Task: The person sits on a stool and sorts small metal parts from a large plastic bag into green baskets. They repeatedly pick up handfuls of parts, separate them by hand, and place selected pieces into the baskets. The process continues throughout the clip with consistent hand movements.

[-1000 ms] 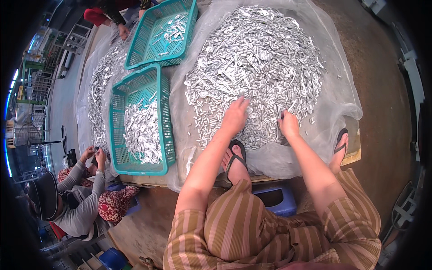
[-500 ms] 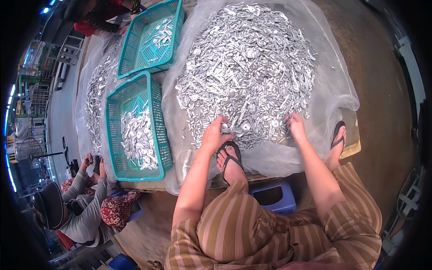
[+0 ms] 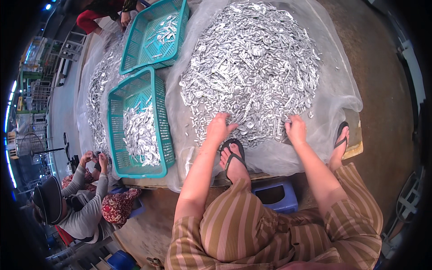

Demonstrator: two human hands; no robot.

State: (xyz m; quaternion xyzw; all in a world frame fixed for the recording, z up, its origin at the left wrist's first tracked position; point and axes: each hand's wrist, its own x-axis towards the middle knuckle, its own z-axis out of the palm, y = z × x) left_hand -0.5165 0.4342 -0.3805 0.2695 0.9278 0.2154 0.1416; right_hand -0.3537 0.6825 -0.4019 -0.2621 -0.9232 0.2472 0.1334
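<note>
A wide heap of small silver metal parts (image 3: 252, 63) lies on clear plastic sheeting: stubby pellets, slim elongated pieces and round discs mixed together. My left hand (image 3: 219, 129) is at the near left edge of the heap, its thumb apart from the fingers and nothing visible between them. Just right of its thumb lie several silver discs (image 3: 247, 124). At the near right edge, my right hand (image 3: 295, 130) has its fingers drawn together against the pellets. Whatever its fingertips may pinch is too small to make out.
Left of the heap stand two teal plastic baskets, the nearer basket (image 3: 163, 130) and the farther basket (image 3: 177, 49), both holding silver parts. Another heap (image 3: 96, 90) lies beyond them. A co-worker in grey (image 3: 85, 211) sits at left; another person's hand (image 3: 125, 19) shows at top left. My sandalled foot (image 3: 235, 162) is beside my left hand.
My left hand has shifted slightly right and away from me, its thumb now separate from the disc it was beside. My right hand stays at the heap's edge. The view has shifted slightly.
</note>
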